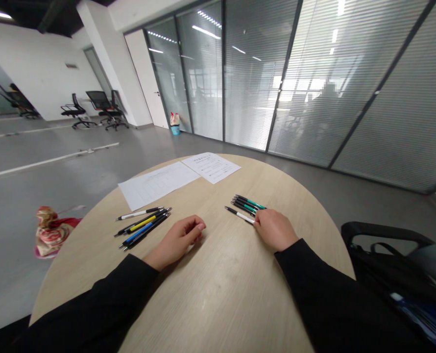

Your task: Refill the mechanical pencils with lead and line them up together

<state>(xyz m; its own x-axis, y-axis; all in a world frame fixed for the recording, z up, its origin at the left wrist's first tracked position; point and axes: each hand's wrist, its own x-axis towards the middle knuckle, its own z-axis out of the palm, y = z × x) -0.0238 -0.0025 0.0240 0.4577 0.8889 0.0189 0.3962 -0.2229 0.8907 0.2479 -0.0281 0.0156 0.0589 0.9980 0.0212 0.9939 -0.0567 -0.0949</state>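
My right hand (276, 229) is closed on the rear end of a white pen (245, 215) with a black tip section, which points away to the left. Just beyond that pen, several black and green pens (250, 202) lie side by side, their near ends partly hidden by my right hand. My left hand (181, 239) rests on its side on the table with curled fingers, and nothing shows in it. To its left lies a loose group of pens: a white one (138, 214), a yellow one (143, 224), a blue one (139, 235) and black ones.
Two printed paper sheets (159, 184) lie toward the far side of the round wooden table (218, 294). A chair (387, 233) with a bag stands close on the right. A red and gold bag (52, 235) sits on the floor at left. Glass partitions (247, 73) stand behind.
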